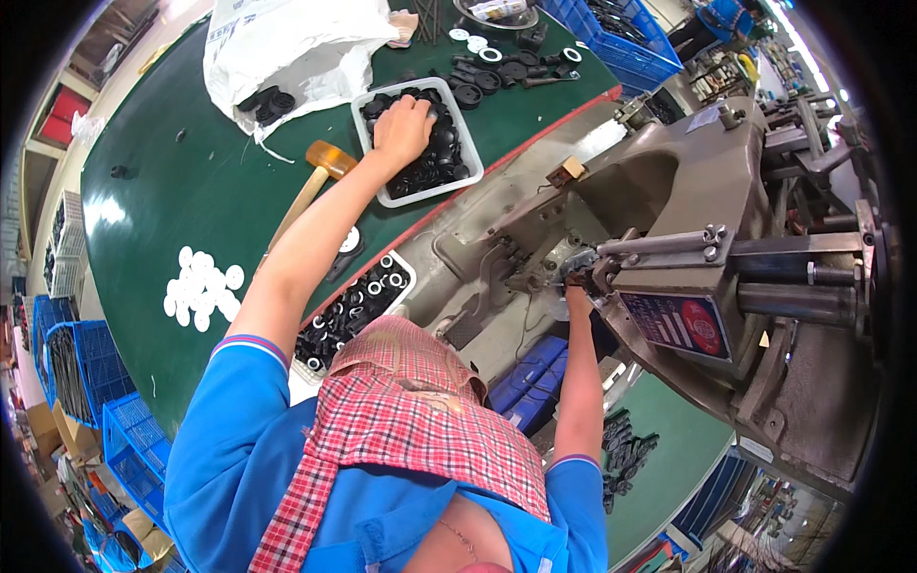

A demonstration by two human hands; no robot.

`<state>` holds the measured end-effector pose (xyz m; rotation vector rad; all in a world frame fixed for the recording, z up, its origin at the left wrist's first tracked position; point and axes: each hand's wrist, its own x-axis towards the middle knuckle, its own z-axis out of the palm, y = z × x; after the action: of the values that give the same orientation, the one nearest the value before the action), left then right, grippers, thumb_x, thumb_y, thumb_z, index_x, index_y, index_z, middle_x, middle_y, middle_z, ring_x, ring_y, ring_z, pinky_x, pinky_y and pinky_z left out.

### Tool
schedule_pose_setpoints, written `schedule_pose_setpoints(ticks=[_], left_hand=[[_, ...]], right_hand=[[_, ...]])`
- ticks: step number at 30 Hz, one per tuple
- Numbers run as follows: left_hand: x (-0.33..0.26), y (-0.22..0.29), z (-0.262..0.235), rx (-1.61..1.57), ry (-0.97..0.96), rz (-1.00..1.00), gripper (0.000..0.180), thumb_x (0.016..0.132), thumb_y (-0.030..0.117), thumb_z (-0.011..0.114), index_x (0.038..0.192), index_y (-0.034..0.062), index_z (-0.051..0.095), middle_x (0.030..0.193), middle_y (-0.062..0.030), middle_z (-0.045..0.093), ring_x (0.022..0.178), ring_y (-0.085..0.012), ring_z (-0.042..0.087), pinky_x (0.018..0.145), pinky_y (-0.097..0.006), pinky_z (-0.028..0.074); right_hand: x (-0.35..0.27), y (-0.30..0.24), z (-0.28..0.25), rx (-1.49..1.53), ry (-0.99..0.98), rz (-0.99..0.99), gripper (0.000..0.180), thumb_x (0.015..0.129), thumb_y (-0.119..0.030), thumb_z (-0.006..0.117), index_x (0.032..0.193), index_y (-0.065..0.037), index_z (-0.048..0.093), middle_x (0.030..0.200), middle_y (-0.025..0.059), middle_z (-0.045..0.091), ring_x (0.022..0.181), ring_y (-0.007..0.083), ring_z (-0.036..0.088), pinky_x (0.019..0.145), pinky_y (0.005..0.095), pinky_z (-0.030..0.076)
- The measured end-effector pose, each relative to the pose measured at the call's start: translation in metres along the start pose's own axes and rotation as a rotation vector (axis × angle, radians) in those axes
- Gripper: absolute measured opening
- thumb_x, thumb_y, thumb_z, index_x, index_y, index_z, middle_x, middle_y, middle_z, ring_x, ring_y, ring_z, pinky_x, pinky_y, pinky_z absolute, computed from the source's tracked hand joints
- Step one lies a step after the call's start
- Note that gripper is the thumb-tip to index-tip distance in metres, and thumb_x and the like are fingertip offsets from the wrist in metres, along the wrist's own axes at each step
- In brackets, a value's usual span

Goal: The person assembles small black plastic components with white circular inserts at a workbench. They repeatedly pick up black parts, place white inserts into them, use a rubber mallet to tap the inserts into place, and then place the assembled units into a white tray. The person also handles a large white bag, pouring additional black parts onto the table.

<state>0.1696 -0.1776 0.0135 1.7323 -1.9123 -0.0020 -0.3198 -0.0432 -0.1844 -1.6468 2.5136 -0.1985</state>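
Green matting covers the workbench (181, 181), which runs from nine o'clock up to twelve in a crowded workshop, with a grey metal press machine (726, 248) filling the three o'clock side.

The left hand (402, 129) reaches out toward twelve o'clock and rests palm down in a white tray (368, 134) of black round parts (435, 162), fingers curled loosely over the pile; whether it has closed on a part cannot be told. The right hand (576, 298), well apart from the left, stretches toward three o'clock and sits under the press head (583, 263); its fingers are hidden by the metal there, so its grip cannot be told either.

Just at eight o'clock of the tray lies a wooden-handled mallet (315, 181) with an amber head. Near the left elbow, toward six o'clock of the tray, a second tray (403, 260) holds black parts with white rings. At nine o'clock of that, a loose cluster of white discs (201, 286) lies on the mat. A white plastic bag (287, 48) slumps at eleven o'clock, with a few black parts at its mouth. Blue crates (621, 38) stand at one o'clock, and more blue crates (86, 382) at eight o'clock. The person wears a blue shirt with a red checked cloth (411, 420) across the chest
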Motion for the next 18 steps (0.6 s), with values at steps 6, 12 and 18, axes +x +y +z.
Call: schedule_pose_setpoints(ticks=[6, 12, 18], left_hand=[[0.013, -0.004, 0.013, 0.035, -0.042, 0.006, 0.021, 0.081, 0.023, 0.072, 0.093, 0.0071, 0.065, 0.094, -0.0117, 0.063, 0.092, -0.0311, 0.063, 0.077, -0.043, 0.052], [-0.014, -0.013, -0.007, -0.449, 0.05, -0.118, 0.018, 0.085, 0.019, 0.069, 0.089, 0.0025, 0.063, 0.084, -0.0127, 0.067, 0.075, -0.0282, 0.066, 0.069, -0.039, 0.051], [-0.071, -0.001, -0.056, -0.638, -0.027, -0.216, 0.018, 0.088, 0.017, 0.069, 0.093, 0.0008, 0.063, 0.075, -0.0072, 0.065, 0.066, -0.013, 0.06, 0.064, -0.028, 0.049]], right_hand=[[0.002, 0.006, 0.014, 0.028, 0.075, -0.051, 0.041, 0.094, -0.043, 0.055, 0.122, -0.014, 0.063, 0.113, 0.0163, 0.067, 0.104, 0.0366, 0.063, 0.091, 0.0476, 0.048], [-0.005, 0.003, 0.022, 0.064, 0.085, -0.097, 0.041, 0.095, -0.042, 0.055, 0.122, -0.012, 0.063, 0.114, 0.015, 0.066, 0.103, 0.035, 0.063, 0.091, 0.0464, 0.047], [-0.004, 0.012, 0.022, 0.128, 0.118, -0.157, 0.04, 0.095, -0.04, 0.055, 0.122, -0.011, 0.063, 0.114, 0.0138, 0.066, 0.103, 0.0335, 0.062, 0.091, 0.0453, 0.047]])
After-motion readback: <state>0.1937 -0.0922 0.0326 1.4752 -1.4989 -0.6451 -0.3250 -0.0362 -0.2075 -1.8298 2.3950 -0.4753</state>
